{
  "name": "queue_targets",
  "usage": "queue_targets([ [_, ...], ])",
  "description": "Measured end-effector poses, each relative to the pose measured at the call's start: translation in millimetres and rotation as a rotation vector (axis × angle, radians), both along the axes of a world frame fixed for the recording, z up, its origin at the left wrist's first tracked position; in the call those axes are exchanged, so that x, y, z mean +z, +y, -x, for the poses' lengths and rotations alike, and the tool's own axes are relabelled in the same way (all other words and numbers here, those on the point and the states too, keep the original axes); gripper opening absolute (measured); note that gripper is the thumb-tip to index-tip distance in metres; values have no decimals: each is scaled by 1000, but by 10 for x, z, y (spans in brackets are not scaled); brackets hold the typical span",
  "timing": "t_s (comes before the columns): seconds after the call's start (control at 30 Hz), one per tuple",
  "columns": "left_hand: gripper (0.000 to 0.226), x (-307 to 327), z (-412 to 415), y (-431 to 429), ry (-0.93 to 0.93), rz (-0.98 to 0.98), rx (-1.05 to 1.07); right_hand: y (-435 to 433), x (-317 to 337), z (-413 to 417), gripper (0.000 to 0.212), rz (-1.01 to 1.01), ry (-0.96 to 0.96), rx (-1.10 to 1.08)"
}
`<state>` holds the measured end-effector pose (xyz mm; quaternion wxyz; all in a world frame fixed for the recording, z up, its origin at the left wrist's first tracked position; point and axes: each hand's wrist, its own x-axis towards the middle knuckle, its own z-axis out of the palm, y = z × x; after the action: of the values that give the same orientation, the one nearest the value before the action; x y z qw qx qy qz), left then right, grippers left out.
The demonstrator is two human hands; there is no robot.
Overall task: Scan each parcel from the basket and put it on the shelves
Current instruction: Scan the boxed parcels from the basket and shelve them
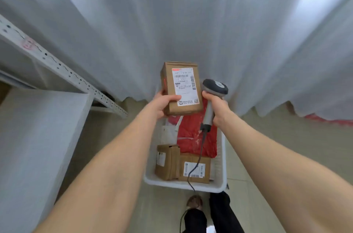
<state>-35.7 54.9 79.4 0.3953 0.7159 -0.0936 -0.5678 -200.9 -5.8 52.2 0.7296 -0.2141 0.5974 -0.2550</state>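
Left hand (pixel 164 103) gripped the box (pixel 181 88) label-up above the basket (pixel 221 168); right hand (pixel 216 107) fingers clenched round the scanner (pixel 214 97), likely for scanning.

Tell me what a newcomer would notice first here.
First, the brown parcel with its white label, held up at centre by the left hand. Beside it, the right hand grips a grey scanner. Below, a white basket on the floor holds a red bag and two more boxes.
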Motion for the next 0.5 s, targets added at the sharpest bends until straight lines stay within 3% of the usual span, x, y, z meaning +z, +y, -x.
queue_targets([
  [0.33,76,1752,158,326,-38,129,-208,396,1811,283,49,90,-131,-41],
  [0.5,71,2269,399,723,-48,190,-245,739,2389,514,43,178,-166,-7],
])
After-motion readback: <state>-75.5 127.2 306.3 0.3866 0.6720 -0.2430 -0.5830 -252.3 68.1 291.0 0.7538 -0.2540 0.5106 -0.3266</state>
